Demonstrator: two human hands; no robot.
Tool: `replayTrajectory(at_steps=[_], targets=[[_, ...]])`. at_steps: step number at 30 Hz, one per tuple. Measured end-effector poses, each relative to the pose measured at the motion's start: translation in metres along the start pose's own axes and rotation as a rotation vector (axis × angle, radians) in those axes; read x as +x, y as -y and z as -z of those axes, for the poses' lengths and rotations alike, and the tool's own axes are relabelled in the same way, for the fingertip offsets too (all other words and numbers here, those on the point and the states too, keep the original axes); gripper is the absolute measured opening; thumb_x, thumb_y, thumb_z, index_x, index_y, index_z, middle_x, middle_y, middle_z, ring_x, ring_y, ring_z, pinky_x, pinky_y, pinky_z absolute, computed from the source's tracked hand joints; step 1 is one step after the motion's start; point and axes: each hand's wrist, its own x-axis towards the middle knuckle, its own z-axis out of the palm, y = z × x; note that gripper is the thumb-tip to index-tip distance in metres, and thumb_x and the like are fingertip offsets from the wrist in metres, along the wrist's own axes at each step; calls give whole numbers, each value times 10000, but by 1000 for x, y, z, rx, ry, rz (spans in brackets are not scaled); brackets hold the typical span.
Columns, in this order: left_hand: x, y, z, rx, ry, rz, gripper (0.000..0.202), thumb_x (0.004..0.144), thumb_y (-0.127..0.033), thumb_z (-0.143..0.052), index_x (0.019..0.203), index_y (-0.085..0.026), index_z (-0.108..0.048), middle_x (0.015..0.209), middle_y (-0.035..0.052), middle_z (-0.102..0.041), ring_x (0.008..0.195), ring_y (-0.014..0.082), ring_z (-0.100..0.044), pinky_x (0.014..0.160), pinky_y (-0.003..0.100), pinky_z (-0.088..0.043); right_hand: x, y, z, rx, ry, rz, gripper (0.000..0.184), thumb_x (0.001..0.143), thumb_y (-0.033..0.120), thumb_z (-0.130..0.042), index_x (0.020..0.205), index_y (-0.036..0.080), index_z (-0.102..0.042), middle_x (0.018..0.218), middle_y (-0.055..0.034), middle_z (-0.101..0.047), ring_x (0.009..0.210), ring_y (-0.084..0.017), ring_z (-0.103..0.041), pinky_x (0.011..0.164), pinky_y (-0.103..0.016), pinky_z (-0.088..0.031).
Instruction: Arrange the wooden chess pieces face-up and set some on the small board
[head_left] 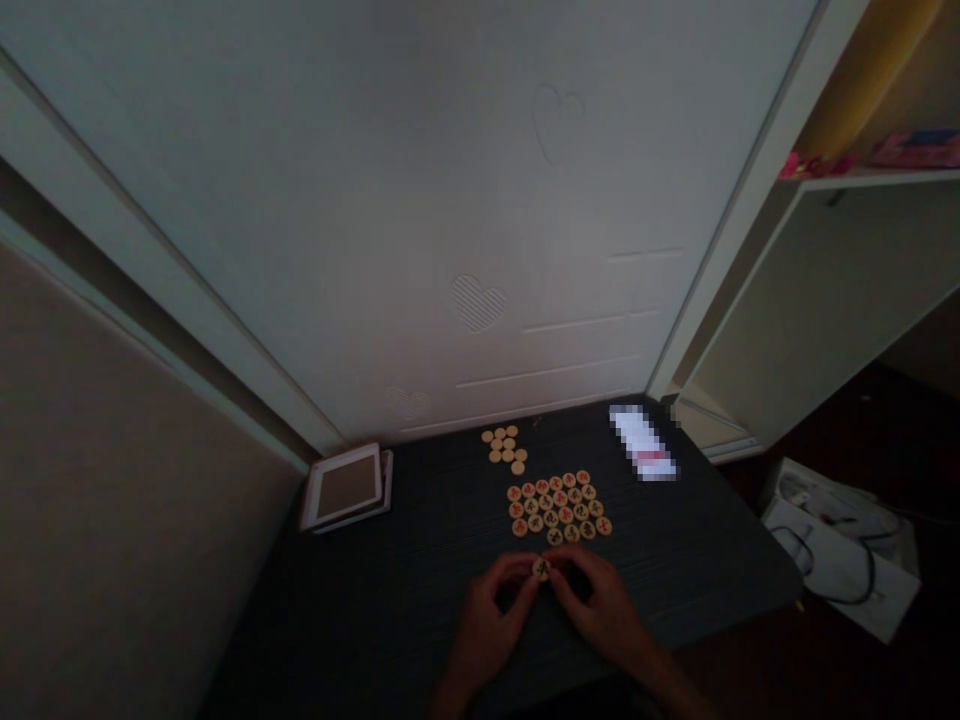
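Listener: In the head view, what is being held, and where?

Describer: A small round disc point(541, 569) with a dark character is being pinched between two bare hands, at the near side of the rows of discs point(555, 482) on a dark table point(405, 590). Its left edge is being clamped by the fingertips of the left hand point(491, 610), its right edge by those of the right hand point(600, 605)

Listener: What is being shown around it?

Describer: Red and dark characters are being displayed on the rows. Farther back, plain-faced discs point(508, 456) are being kept in a separate cluster near a white panel point(420, 200). The table's far corners are being taken up by a framed item point(349, 487) on the left and a bright oblong point(643, 442) on the right

Listener: What is being risked?

Describer: A drop or a flip is being risked, should pressure be eased on one side only. The lowest row is also being put at risk: with the index fingers being held so close, discs could be nudged crooked

Listener: And what is being hidden?

Describer: Part of the disc's rim is being covered by fingertips; whether it is being lifted or rested on the table cannot be told. Most characters are being blurred by dimness, the oblong is being masked by coarse squares, and the arms point(664, 670) are being cut off by the lower edge
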Motion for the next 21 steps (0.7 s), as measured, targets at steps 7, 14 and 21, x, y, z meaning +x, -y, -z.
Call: replayTrajectory(at_steps=[7, 14, 21], targets=[[0, -1, 1, -1, -1, -3, 255, 940, -403, -661, 1094, -218, -745, 1113, 92, -799, 1001, 248, -763, 932, 347, -598, 0, -3, -1, -31, -24, 90, 235, 940, 254, -648, 1173, 252, -674, 1091, -74, -733, 957, -210, -718, 847, -320, -600], [0, -2, 2, 25, -9, -1, 247, 943, -392, -657, 1103, -228, -747, 1094, 77, -806, 953, 236, -771, 914, 335, -600, -4, -5, -3, -74, -17, 204, 256, 953, 213, -635, 1199, 269, -679, 1129, -85, -722, 1067, -225, -704, 930, -359, -597], [0, -2, 2, 14, 1, -10, 242, 944, -399, -656, 1074, -220, -754, 1093, 82, -800, 987, 240, -760, 916, 328, -594, -5, -8, -3, -93, -23, 234, 236, 954, 226, -647, 1180, 272, -699, 1106, -74, -746, 1029, -221, -729, 909, -346, -617]])
